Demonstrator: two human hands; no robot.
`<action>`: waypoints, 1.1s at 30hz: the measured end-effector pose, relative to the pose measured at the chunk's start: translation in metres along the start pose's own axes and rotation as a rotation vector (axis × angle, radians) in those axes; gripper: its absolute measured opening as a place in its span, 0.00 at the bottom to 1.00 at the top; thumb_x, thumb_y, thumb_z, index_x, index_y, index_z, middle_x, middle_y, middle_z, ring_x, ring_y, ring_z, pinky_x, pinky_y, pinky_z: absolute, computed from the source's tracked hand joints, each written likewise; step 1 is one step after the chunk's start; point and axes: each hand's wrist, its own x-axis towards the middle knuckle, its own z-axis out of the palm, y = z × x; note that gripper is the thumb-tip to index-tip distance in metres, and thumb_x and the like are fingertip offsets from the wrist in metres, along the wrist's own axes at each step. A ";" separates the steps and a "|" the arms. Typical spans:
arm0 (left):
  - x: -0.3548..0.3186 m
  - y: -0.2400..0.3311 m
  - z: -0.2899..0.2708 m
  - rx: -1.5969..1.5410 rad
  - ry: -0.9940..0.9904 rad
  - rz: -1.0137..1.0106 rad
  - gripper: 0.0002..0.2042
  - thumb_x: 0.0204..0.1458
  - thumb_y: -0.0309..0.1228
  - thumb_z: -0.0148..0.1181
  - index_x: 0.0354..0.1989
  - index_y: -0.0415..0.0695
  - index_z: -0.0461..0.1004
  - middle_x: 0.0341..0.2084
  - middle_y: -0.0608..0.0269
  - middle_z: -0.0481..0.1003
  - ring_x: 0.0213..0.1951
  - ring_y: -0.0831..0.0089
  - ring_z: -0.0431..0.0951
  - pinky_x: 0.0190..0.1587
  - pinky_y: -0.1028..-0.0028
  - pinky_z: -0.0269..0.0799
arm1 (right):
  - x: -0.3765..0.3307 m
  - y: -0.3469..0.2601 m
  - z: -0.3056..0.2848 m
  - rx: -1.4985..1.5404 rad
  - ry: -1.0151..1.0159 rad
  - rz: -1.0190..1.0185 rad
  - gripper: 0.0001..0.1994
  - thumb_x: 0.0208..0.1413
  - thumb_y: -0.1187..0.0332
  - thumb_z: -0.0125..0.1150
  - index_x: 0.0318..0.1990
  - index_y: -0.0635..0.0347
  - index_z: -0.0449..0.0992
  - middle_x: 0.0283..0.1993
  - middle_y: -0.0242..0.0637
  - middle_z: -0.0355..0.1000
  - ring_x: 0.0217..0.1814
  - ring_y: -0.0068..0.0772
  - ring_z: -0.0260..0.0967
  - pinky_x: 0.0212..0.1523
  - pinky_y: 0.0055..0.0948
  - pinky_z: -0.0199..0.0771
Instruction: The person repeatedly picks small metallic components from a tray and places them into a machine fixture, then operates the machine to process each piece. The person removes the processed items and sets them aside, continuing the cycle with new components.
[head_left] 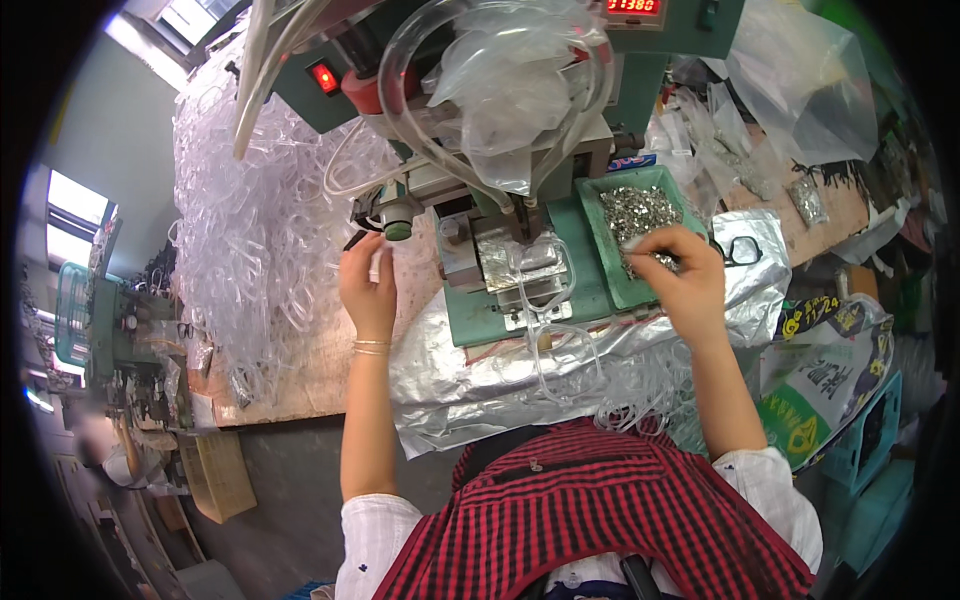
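Metal clips (640, 210), small and silver, heaped in green tray (590, 230).
Tray's long axis runs away from the person, beside green press machine (500, 290); right hand (680, 275) pinches clips at heap's near edge; left hand (368, 290), fingers pressed together, holds small clear piece (378, 262) on tabletop (310, 370).

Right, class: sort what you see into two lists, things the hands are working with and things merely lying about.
In use:
left hand
right hand
green tray of small metal parts
green bench machine
clear plastic loops

Lying about:
printed bag
black spectacle frame
cardboard box
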 end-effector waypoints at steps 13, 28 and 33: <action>0.021 0.122 -0.047 -1.179 0.311 -0.315 0.05 0.63 0.18 0.52 0.44 0.40 0.67 0.40 0.58 0.73 0.43 0.71 0.77 0.48 0.66 0.79 | 0.037 -0.020 0.070 0.307 -0.090 -0.008 0.16 0.47 0.76 0.71 0.43 0.64 0.73 0.36 0.33 0.77 0.41 0.21 0.75 0.45 0.23 0.72; 0.032 0.167 -0.052 -0.656 0.026 0.282 0.08 0.50 0.17 0.66 0.34 0.41 0.74 0.34 0.53 0.82 0.33 0.60 0.84 0.37 0.67 0.77 | 0.017 -0.012 0.044 -0.479 0.061 -0.602 0.17 0.49 0.69 0.69 0.47 0.63 0.78 0.57 0.51 0.73 0.59 0.54 0.72 0.58 0.46 0.73; 0.025 0.172 -0.027 -0.481 -0.112 0.714 0.09 0.40 0.20 0.68 0.30 0.41 0.77 0.38 0.57 0.82 0.29 0.66 0.78 0.33 0.68 0.79 | 0.018 0.066 -0.006 -0.862 0.174 -0.332 0.10 0.47 0.68 0.70 0.38 0.56 0.81 0.54 0.45 0.73 0.64 0.54 0.67 0.57 0.49 0.70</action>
